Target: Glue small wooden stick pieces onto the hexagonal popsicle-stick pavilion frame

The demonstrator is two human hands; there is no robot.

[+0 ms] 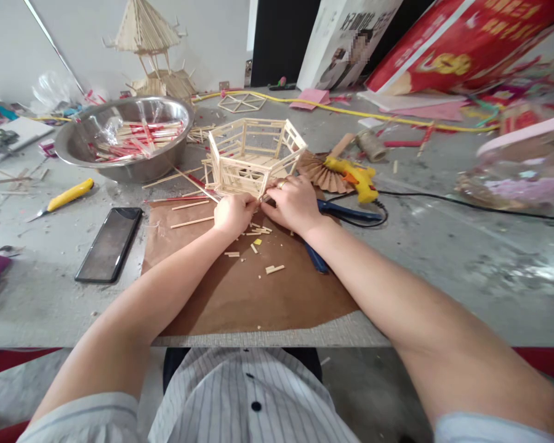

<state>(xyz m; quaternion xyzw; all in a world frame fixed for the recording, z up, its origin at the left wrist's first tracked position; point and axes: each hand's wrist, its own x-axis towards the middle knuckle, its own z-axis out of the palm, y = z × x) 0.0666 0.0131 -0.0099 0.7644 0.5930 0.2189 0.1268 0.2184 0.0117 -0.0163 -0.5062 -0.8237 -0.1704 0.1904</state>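
A six-sided open frame of thin wooden sticks (242,163) stands on the brown sheet's far edge. At its lower front corner, my right hand (292,200) has its fingers closed on the frame. My left hand (233,215) pinches right beside them, fingertips pressed together; whatever is between them is hidden. A long thin stick (194,183) runs up to the left hand from the left. Short cut stick pieces (261,230) lie on the brown sheet (240,295) just below my hands. Blue-handled pliers (351,210) lie partly beneath my right wrist.
Left are a steel bowl (120,161) of red-tipped sticks, a yellow utility knife (69,195) and a phone (109,245). A yellow glue gun (357,178) with a black cord lies right, near a twine spool (370,145). Behind stands a stick pagoda (145,34).
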